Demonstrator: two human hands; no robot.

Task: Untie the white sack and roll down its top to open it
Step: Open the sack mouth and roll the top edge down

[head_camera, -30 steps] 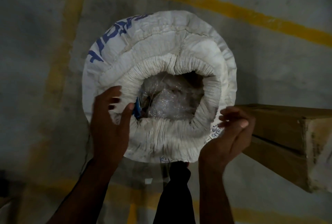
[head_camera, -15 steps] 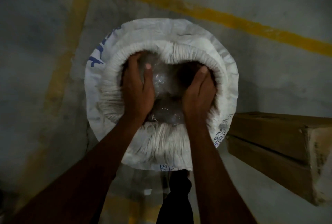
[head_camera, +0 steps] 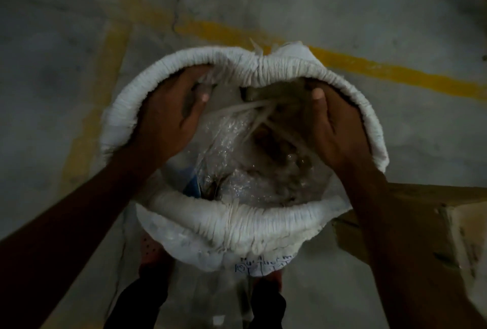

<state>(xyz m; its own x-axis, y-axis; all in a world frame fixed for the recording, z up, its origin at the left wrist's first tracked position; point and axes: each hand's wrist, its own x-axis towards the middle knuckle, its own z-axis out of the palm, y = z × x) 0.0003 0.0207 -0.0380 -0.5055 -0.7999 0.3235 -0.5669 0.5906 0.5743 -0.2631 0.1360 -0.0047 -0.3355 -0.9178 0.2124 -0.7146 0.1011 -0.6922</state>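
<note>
On the grey concrete floor [head_camera: 52,91] the white sack [head_camera: 253,220] stands upright, its woven top rolled into a thick, pleated ring around crinkled clear plastic [head_camera: 229,144]. Inside the mouth, the left hand [head_camera: 168,117] and right hand [head_camera: 337,128] hook curled fingers under the far roll, gripping it. Yellow painted lines [head_camera: 395,72] cross the floor; a cardboard box [head_camera: 434,196] sits beside the sack

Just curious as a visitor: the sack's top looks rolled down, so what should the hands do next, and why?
Probably pull the clear liner apart toward the rolled rim: the left hand and right hand seem to grip it, and it stretches across the opening.
</note>
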